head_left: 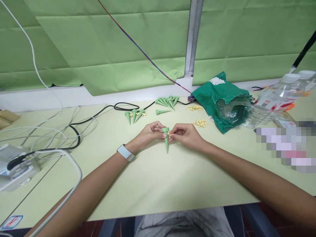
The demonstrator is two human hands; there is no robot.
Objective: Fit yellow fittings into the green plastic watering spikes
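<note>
A green spike (166,142) is held tip-down by the left hand (153,132) at the centre of the frame, a small yellow piece (169,134) pinched at its side by the right hand (185,135); fitting is apparently under way, and straight, steady alignment is called for.

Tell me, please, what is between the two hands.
In the head view, a green spike, tip downward, is between the left hand and the right hand, with a small yellow piece beside it.
</note>
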